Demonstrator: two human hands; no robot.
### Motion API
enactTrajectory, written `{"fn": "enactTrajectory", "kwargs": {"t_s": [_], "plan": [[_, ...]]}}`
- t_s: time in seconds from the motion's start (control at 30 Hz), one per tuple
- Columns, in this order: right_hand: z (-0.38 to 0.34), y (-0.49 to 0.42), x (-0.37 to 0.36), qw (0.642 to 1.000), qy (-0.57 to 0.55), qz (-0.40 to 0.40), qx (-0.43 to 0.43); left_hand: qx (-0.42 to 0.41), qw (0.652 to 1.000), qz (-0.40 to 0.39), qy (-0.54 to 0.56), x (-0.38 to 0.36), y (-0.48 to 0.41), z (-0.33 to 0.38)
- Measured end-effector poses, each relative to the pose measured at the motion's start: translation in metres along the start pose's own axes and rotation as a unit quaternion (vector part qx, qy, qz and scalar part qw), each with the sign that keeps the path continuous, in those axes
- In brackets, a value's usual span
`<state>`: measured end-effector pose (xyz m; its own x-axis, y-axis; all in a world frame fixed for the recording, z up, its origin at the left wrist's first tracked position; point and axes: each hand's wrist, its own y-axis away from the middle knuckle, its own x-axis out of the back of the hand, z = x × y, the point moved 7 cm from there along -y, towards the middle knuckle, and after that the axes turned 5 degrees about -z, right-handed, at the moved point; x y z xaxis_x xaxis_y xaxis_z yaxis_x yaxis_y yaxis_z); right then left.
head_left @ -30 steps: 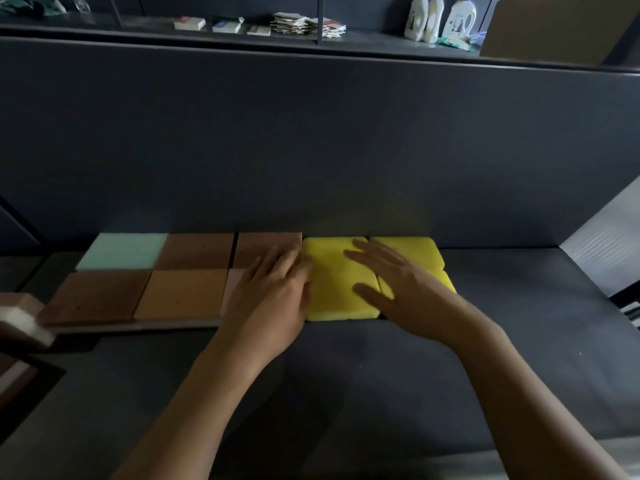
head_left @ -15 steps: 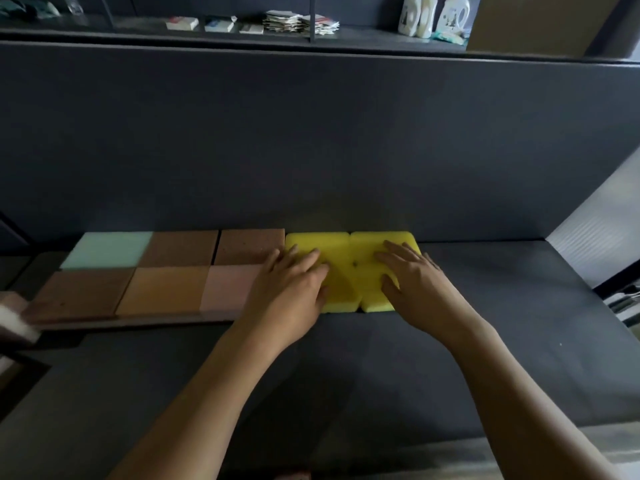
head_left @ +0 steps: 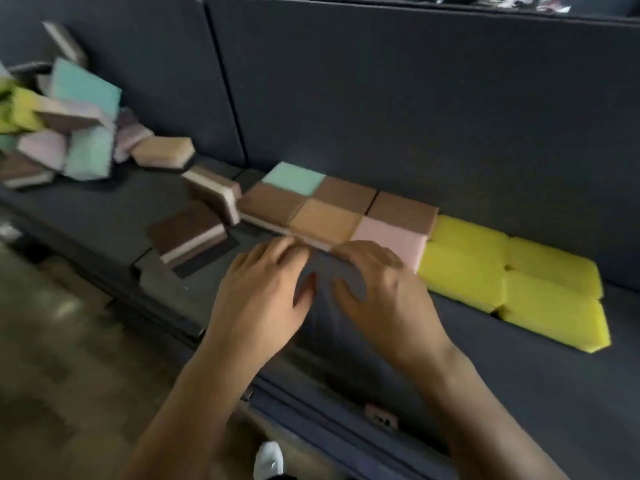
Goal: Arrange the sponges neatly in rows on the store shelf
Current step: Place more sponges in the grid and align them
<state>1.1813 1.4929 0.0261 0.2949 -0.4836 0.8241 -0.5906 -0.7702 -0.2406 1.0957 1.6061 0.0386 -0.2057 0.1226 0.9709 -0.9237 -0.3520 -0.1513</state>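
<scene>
At the centre of the frame we see the left hand [head_left: 266, 292] and the right hand [head_left: 384, 296] lying palm down, side by side, over the dark grey shelf [head_left: 502, 368]. Their thumbs turn toward each other with a strip of bare shelf between them. The fingers of both hands are stretched forward and loosely spread, holding nothing. Their tips reach the front edge of the arranged sponges, though the blur there keeps us from telling whether they press that edge or stop just short of it. The arranged sponges sit just above the hands, against the dark back panel [head_left: 415, 98], in two rows. In the back row a mint sponge [head_left: 294, 177] lies at the left with two brown sponges [head_left: 349, 194] to its right. In the front row are another brown one, an orange sponge [head_left: 325, 220] and a pink sponge [head_left: 389, 237]. Touching the pink sponge on its right, four yellow sponges [head_left: 464, 271] carry both rows on toward the right edge of the frame. Left of the rows, a tilted brown-and-white sponge [head_left: 216, 195] leans at the block's end, and a second brown-and-white sponge [head_left: 188, 233] lies askew in front of it. In the upper left of the frame a jumbled pile of sponges [head_left: 76, 133] in mint, pink, yellow and brown rests on the same shelf.
</scene>
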Motion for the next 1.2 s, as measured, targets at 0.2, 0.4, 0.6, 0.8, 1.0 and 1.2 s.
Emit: {"fn": "enactTrajectory", "kwargs": {"t_s": [0.2,0.4,0.6,0.8,1.0,1.2], "plan": [[-0.058,-0.025,-0.037,0.999,0.005,-0.015,0.045,0.059,0.998,0.028,-0.002,0.016,0.023,-0.077],[-0.093,-0.058,-0.067,1.000,0.006,0.014,0.022,0.049,0.998,0.035,0.020,0.027,0.015,-0.147],[-0.119,-0.083,-0.095,0.999,0.021,0.048,-0.011,0.017,0.999,0.017,0.031,0.014,-0.016,-0.203],[-0.132,-0.103,-0.100,0.997,0.041,0.065,-0.027,-0.014,0.999,-0.012,0.039,-0.005,-0.038,-0.217],[-0.129,-0.148,-0.102,0.995,0.062,0.073,-0.023,-0.024,0.999,0.008,0.044,0.007,-0.043,-0.236],[-0.113,-0.190,-0.119,0.995,0.077,-0.018,-0.055,-0.015,0.998,-0.003,0.060,0.011,-0.040,-0.244]]}}
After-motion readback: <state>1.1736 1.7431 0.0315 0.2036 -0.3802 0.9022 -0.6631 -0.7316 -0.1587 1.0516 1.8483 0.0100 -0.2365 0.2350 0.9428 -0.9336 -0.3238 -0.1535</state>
